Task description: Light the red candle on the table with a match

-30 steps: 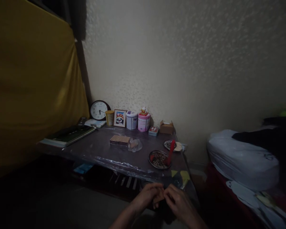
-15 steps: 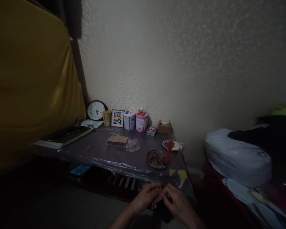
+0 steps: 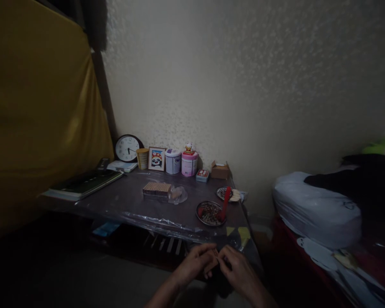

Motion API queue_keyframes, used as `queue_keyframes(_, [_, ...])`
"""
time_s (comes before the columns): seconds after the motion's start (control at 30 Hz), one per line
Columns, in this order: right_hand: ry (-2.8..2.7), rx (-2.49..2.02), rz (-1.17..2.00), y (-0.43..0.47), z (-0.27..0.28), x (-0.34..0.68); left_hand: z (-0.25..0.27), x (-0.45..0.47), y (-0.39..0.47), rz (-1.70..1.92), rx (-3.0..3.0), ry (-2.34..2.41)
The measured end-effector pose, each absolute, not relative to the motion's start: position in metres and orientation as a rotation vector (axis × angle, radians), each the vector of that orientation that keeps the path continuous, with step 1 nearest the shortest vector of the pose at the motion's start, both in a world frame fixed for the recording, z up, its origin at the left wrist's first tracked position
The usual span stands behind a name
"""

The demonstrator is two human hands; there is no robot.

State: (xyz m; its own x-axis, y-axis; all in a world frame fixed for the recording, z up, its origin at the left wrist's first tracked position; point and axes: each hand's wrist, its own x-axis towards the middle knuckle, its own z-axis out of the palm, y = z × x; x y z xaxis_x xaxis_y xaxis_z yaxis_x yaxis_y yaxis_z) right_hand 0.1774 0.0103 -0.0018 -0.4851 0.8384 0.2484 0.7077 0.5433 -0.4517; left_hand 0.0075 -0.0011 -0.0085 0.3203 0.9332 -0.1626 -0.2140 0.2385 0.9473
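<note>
Both hands are close together just in front of the table's near edge. My left hand (image 3: 194,262) is closed round a small flat brown piece (image 3: 211,263) that looks like paper or card. The fingertips of my right hand (image 3: 235,266) pinch at its upper right edge. Part of the piece is hidden by my fingers. Just beyond the hands, a round metal plate (image 3: 197,217) holds many small mottled bits, and a red spoon (image 3: 226,201) rests in it with its handle up.
On the plastic-covered table (image 3: 109,196) lie a wrapped stack of thin brown pieces (image 3: 156,191), a second small plate (image 3: 221,193) with pale sticks beside it, and a dark book (image 3: 86,184). A clock (image 3: 127,148), tins (image 3: 173,162) and a cardboard box (image 3: 220,170) line the wall.
The view has shifted slightly. Both hands stay in nearly the same place, and more of the brown piece shows between them as the fingers have moved a little.
</note>
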Motion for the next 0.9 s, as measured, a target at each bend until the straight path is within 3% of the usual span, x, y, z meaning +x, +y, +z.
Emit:
queue_keyframes(0.57, [-2.27, -1.134, 0.406, 0.015, -0.005, 0.183, -0.007, -0.019, 0.004, 0.779, 0.899, 0.535])
queue_keyframes(0.9, [-2.247, -1.111, 0.393, 0.017, -0.009, 0.185, -0.005, -0.018, 0.002, 0.798, 0.889, 0.579])
